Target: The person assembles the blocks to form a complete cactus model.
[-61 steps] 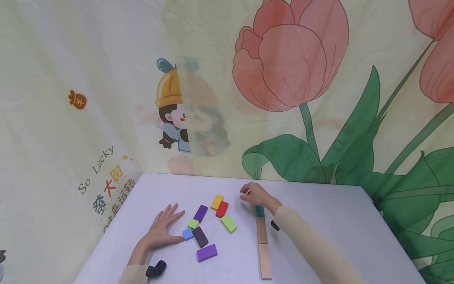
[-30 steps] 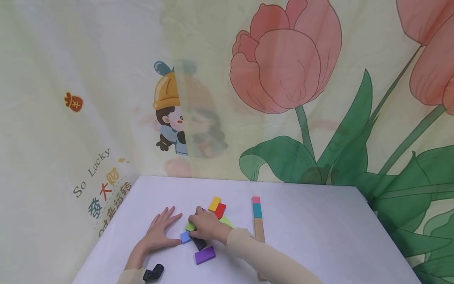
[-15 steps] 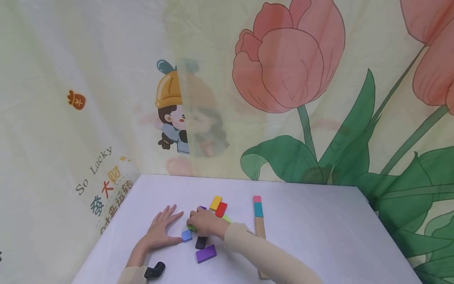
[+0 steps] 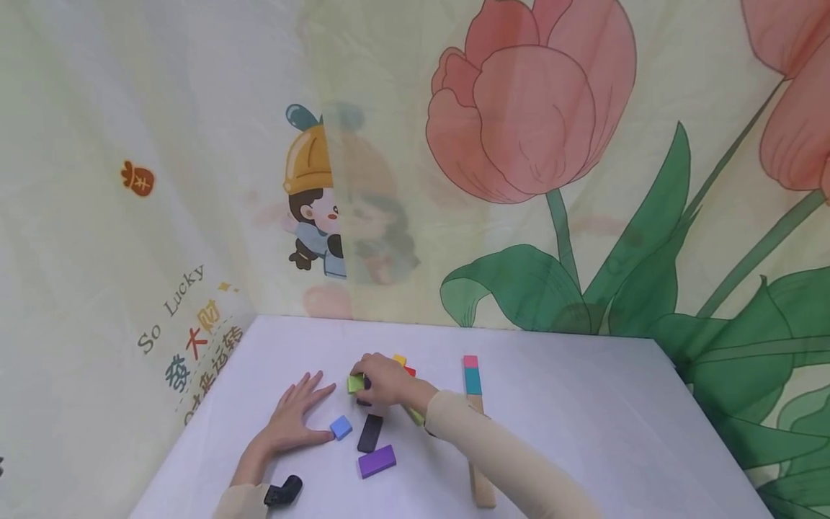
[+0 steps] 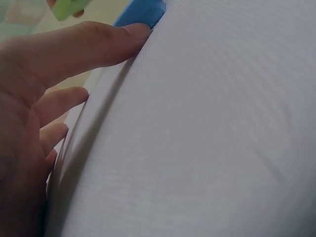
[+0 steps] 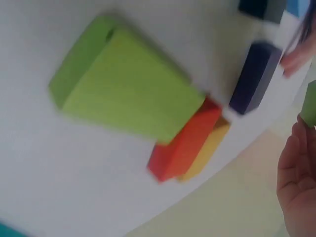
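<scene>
In the head view my right hand (image 4: 385,380) pinches a small light green block (image 4: 356,383) above the table, over a mostly hidden dark purple block. The right wrist view shows the green block (image 6: 309,104) at the fingertips of that hand (image 6: 297,173). My left hand (image 4: 292,418) lies on the table with its fingers spread. Its thumb touches a small blue block (image 4: 341,427), as the left wrist view also shows with the blue block (image 5: 142,13) at the thumb tip.
A black block (image 4: 370,433) and a purple block (image 4: 377,461) lie nearer the front. Red (image 6: 185,143), yellow (image 6: 205,152) and longer green (image 6: 131,81) blocks lie under the right arm. A row of pink (image 4: 470,361), teal (image 4: 472,380) and wooden (image 4: 483,486) blocks runs along the right.
My right hand came over from the row's far end, took hold of the small green block and lifted it away from the blue one. The black block has turned slightly. My left hand stays put.
</scene>
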Tool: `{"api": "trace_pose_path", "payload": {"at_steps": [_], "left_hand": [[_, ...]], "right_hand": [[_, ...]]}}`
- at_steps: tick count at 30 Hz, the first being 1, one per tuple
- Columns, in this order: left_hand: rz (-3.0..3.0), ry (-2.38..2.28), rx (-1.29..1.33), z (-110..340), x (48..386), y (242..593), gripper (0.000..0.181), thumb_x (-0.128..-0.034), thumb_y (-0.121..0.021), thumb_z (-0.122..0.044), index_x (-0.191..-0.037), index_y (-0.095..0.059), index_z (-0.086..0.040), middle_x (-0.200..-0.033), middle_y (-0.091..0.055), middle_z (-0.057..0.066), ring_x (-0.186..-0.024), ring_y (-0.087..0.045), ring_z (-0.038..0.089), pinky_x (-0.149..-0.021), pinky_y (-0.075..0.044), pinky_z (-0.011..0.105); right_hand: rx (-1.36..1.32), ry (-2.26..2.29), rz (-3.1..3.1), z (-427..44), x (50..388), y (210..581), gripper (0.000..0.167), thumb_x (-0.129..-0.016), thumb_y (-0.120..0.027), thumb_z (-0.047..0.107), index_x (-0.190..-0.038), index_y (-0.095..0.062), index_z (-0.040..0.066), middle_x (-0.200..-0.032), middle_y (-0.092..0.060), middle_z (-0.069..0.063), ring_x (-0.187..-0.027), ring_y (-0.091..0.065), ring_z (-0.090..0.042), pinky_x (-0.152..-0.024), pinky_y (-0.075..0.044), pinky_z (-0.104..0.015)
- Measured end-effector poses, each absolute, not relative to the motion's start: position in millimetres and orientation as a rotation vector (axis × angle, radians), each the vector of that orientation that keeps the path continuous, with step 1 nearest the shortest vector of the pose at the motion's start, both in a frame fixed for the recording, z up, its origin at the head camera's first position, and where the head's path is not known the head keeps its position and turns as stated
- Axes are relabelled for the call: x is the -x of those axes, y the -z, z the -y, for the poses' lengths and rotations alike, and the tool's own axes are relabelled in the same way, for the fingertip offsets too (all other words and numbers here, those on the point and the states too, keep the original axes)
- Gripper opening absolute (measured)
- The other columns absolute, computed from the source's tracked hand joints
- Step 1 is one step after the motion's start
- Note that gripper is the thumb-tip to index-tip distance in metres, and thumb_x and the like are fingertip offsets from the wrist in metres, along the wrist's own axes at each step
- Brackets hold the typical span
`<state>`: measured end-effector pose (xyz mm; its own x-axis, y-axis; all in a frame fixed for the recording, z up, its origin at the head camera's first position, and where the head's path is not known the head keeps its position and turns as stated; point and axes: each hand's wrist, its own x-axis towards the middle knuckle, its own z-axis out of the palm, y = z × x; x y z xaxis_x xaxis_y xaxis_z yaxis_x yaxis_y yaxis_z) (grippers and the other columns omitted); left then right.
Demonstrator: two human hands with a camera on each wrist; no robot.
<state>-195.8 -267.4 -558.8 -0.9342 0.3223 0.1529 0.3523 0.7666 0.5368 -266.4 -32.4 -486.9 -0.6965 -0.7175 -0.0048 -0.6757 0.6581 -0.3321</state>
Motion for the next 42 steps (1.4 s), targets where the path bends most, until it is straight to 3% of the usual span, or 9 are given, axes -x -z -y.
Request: {"api": "trace_pose_path", "payload": {"at_steps": [4, 10, 15, 22, 32, 42], "left_hand": [[2.891, 0.897, 0.568, 267, 196, 560, 0.091, -0.0678, -0.081, -0.052, -0.143, -0.052, -0.009, -0.157, -0.027, 0.025, -0.145, -0.014, 0.049, -0.114, -0.005, 0.066], [2.864, 0.894, 0.582, 270, 196, 563, 0.091, -0.0673, -0.081, -0.050, -0.143, -0.052, -0.009, -0.156, -0.028, 0.025, -0.144, -0.016, 0.051, -0.113, -0.006, 0.067], [2.872, 0.905, 0.566, 271, 196, 563, 0.091, -0.0675, -0.081, -0.051, -0.143, -0.052, -0.009, -0.157, -0.027, 0.025, -0.144, -0.015, 0.050, -0.114, -0.006, 0.067], [2.879, 0.905, 0.563, 269, 195, 560, 0.091, -0.0674, -0.081, -0.051, -0.143, -0.052, -0.010, -0.157, -0.027, 0.024, -0.144, -0.015, 0.049, -0.114, -0.005, 0.066], [2.918, 0.898, 0.536, 269, 196, 563, 0.092, -0.0674, -0.082, -0.051, -0.144, -0.051, -0.011, -0.158, -0.026, 0.023, -0.145, -0.014, 0.048, -0.115, -0.004, 0.065], [2.907, 0.901, 0.546, 269, 195, 560, 0.093, -0.0673, -0.082, -0.050, -0.144, -0.050, -0.010, -0.158, -0.025, 0.024, -0.145, -0.014, 0.049, -0.115, -0.004, 0.065]], "right_hand": [[0.981, 0.733, -2.772, 4, 289, 484, 0.034, -0.086, -0.075, 0.026, -0.114, -0.069, 0.009, -0.102, -0.065, -0.001, -0.094, -0.060, -0.014, -0.082, -0.050, -0.026], [0.483, 1.071, -2.890, -51, 315, 491, 0.036, -0.084, -0.078, 0.026, -0.109, -0.067, 0.002, -0.098, -0.065, -0.006, -0.089, -0.059, -0.021, -0.080, -0.053, -0.036], [0.121, 1.165, -2.977, -86, 324, 499, 0.041, -0.083, -0.078, 0.028, -0.110, -0.066, 0.000, -0.102, -0.067, -0.011, -0.092, -0.062, -0.025, -0.082, -0.053, -0.041], [-0.189, 1.271, -2.952, -109, 326, 505, 0.038, -0.083, -0.076, 0.027, -0.102, -0.065, -0.003, -0.097, -0.068, -0.015, -0.086, -0.063, -0.029, -0.076, -0.052, -0.045], [-0.277, 1.226, -2.951, -123, 329, 520, 0.042, -0.083, -0.073, 0.028, -0.107, -0.063, -0.005, -0.101, -0.068, -0.018, -0.087, -0.061, -0.030, -0.076, -0.052, -0.043], [-0.201, 1.338, -2.901, -133, 330, 516, 0.039, -0.087, -0.069, 0.013, -0.120, -0.060, -0.005, -0.110, -0.062, -0.023, -0.097, -0.061, -0.035, -0.084, -0.052, -0.048]]}}
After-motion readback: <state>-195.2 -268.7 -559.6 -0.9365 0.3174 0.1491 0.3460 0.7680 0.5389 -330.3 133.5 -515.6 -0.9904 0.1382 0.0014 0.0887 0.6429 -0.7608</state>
